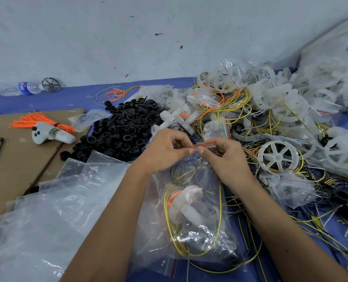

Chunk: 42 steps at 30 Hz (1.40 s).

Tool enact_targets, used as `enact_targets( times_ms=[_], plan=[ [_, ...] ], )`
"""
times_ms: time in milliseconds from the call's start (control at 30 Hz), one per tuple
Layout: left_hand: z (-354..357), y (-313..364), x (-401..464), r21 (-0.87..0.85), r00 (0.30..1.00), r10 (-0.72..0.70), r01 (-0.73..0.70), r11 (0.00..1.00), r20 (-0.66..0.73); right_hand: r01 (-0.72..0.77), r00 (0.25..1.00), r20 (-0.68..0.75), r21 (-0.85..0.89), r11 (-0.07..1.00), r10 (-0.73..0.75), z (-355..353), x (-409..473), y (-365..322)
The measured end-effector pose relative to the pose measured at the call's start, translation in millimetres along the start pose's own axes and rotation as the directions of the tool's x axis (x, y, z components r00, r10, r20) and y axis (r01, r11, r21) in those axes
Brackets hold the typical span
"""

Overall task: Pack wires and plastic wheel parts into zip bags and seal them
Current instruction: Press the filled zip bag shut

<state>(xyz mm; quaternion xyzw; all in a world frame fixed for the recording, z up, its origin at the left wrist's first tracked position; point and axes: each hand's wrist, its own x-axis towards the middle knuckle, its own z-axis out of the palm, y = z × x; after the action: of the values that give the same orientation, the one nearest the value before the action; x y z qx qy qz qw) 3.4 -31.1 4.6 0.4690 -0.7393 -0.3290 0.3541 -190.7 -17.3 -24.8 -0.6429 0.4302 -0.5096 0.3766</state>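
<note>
Sealing | my left hand (165, 151) and right hand (224, 157) pinch the zip bag (189, 210) at its red strip, closing in wires and wheel parts.

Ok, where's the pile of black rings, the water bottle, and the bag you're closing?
Black plastic rings (126, 127), head view, middle of the pile.
Water bottle (25, 88), head view, on its blue label.
Zip bag (191, 208), head view, clear front over the white part inside.
</note>
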Motion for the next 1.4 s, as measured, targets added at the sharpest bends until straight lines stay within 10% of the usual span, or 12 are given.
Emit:
enact_targets(
  times_ms=[1400],
  plan=[
    [-7.9,-6.3,-3.3,-0.081,0.997,-0.055,0.051,0.995,-0.049,-0.065,0.996,-0.048,0.091,0.994,0.07,-0.3,-1.0,-1.9]
  ],
)
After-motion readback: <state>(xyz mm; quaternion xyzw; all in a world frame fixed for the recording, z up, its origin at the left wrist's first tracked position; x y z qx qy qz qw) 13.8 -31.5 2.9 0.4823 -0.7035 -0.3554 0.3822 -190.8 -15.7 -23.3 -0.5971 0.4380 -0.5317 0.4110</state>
